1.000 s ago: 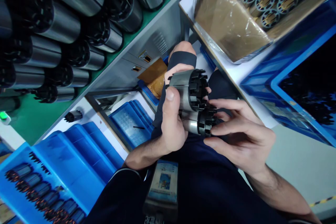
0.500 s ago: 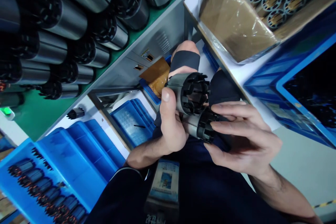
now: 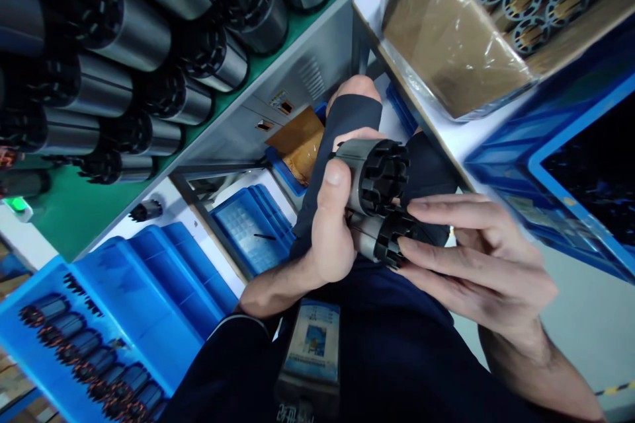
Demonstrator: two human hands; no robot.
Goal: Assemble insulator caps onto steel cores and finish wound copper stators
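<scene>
Two metal cylinders with black slotted ends are held together above my lap. My left hand (image 3: 333, 231) grips them from the left, its thumb on the side of the upper cylinder (image 3: 370, 175). The lower cylinder (image 3: 367, 236) lies right against the upper one. Their black toothed ends face right. My right hand (image 3: 476, 258) is at that side, its fingertips pressing on the black end of the lower cylinder. Part of the left hand's fingers is hidden behind the cylinders.
Many similar cylinders (image 3: 106, 89) stand on the green table (image 3: 59, 225) at upper left. Blue trays (image 3: 153, 284) with wound parts are at lower left. A carton (image 3: 441, 33) of metal rings and a blue crate (image 3: 540, 172) are on the right.
The cylinders and both hands have shifted slightly right in view. The right hand has turned a little, its fingers closer together around the lower cylinder's end.
</scene>
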